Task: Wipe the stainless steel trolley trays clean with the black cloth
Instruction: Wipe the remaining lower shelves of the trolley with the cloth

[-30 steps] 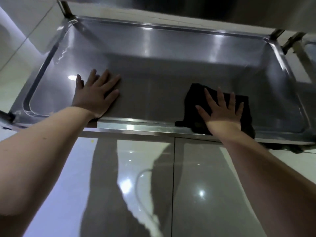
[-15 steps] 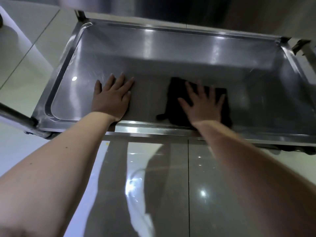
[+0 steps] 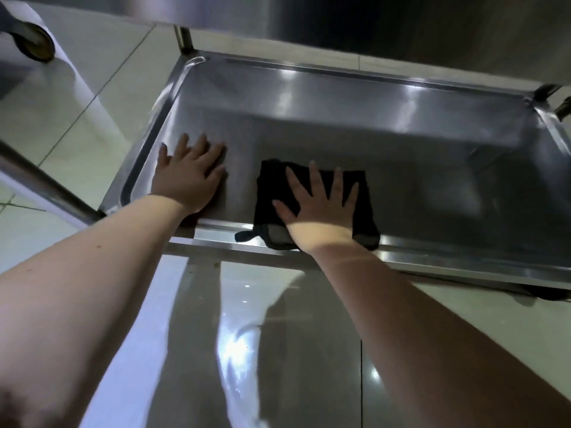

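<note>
Since a second ago my right hand has slid the cloth leftward along the near side of the tray, closing on the left hand, which has stayed planted. Nearest me, the cloth's back edge and its little loop hang over the tray's front rim. The rest lies flat on the tray floor under my right palm, fingers straight and spread wide. Just left of it, clear of the cloth, the left hand presses flat on bare steel, fingers straight. I judge the cloth soft, light and limp, likely to bunch unless pressed from its middle, and the steel slick. Count: one cloth, two hands, one tray in full view, and the underside of another shelf above.
</note>
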The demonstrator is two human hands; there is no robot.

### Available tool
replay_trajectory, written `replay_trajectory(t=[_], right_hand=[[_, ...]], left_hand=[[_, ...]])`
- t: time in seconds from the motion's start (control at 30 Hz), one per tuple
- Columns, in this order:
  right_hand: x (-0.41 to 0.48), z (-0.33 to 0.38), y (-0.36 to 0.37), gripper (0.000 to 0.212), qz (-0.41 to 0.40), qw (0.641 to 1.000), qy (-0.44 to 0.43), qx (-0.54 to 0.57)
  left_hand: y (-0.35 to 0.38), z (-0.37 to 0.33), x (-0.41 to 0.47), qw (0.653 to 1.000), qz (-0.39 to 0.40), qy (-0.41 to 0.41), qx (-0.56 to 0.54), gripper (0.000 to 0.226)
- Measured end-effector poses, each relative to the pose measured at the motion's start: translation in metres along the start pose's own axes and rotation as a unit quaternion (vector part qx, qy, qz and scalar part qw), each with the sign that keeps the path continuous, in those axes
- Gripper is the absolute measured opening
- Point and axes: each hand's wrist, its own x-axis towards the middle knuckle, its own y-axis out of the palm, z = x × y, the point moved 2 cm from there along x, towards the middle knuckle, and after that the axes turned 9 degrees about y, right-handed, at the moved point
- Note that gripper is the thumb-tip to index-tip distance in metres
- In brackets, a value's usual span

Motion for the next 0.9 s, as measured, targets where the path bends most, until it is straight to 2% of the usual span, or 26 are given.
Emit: replay_trajectory(t=[0.1,0.27,0.4,0.47,0.53,0.6,0.7,0.73,0.8,0.9], right_hand=[[0.001,-0.001,0.004,0.068,0.01,1.0,-0.005,-0.015],[0.018,0.004,0.0,0.071,0.012,1.0,0.003,-0.009],[0.103,0.02,-0.023,0.066,0.047,0.999,0.009,0.02],[0.141,0.024,-0.036,0.068,0.093,0.994,0.043,0.036],[0.155,0.032,-0.036,0.07,0.089,0.993,0.071,0.037],[0.145,0.057,-0.03,0.068,0.059,0.998,0.024,0.019],[0.125,0.095,-0.019,0.066,0.048,0.991,-0.125,-0.003],[0.127,0.096,-0.02,0.065,0.052,0.988,-0.147,-0.008],[0.143,0.069,-0.027,0.065,0.042,0.994,-0.104,0.009],[0.161,-0.037,-0.034,0.066,0.033,0.995,0.081,0.052]], left_hand=[[0.005,0.029,-0.007,1.0,0.004,-0.009,0.028,0.054],[0.009,0.031,-0.008,0.999,-0.011,0.013,0.05,0.065],[0.01,0.032,-0.005,0.999,-0.013,0.013,0.041,0.066],[0.011,0.029,-0.004,0.999,-0.02,0.014,0.035,0.062],[0.012,0.029,-0.003,0.999,-0.027,0.014,0.03,0.057],[0.011,0.028,-0.004,0.999,-0.028,0.009,0.028,0.06],[0.009,0.028,-0.004,0.999,-0.029,0.003,0.03,0.069],[0.009,0.029,-0.004,0.999,-0.029,0.002,0.026,0.069],[0.008,0.03,-0.006,0.999,-0.03,0.002,0.02,0.064],[0.01,0.031,-0.006,0.999,-0.036,0.007,0.025,0.056]])
